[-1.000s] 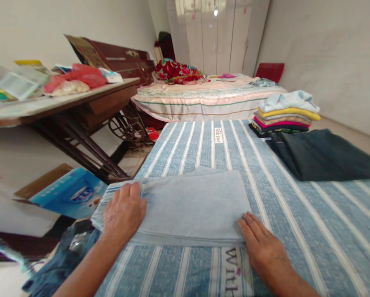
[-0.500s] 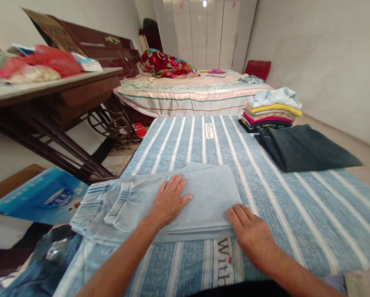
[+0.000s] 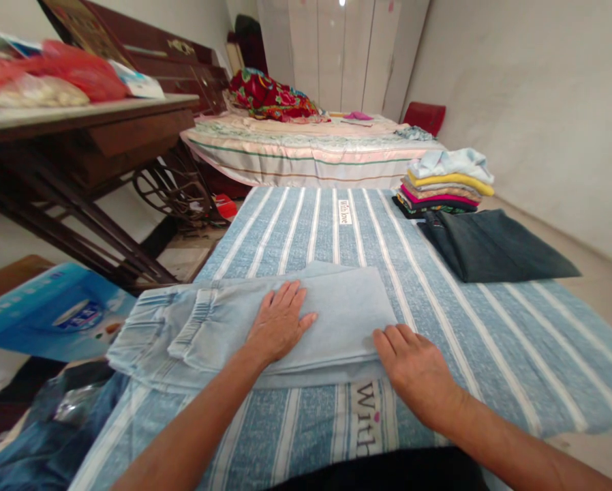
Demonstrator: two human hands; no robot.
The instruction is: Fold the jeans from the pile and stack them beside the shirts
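Light blue jeans (image 3: 341, 307) lie folded lengthwise on a blue-and-white striped cloth (image 3: 316, 235), their elastic, gathered waist end at the left. My left hand (image 3: 278, 320) rests flat on the middle of the jeans, fingers stretched out and thumb apart. At the near right corner of the jeans, my right hand (image 3: 413, 368) has its fingers curled and closed on the fabric edge; the fingertips are partly hidden. Folded dark trousers (image 3: 495, 245) lie apart, to the right and farther off.
Behind the dark trousers stands a stack of folded clothes (image 3: 444, 181). A sewing table (image 3: 132, 112) with red plastic bags is at the left, above a blue box (image 3: 55, 314). Dark blue clothing (image 3: 55, 423) lies low at the left. A bed (image 3: 306, 150) stands beyond.
The view has shifted slightly. My right hand's fingers have curled in more at the jeans' corner; my left hand stays flat on the same spot.
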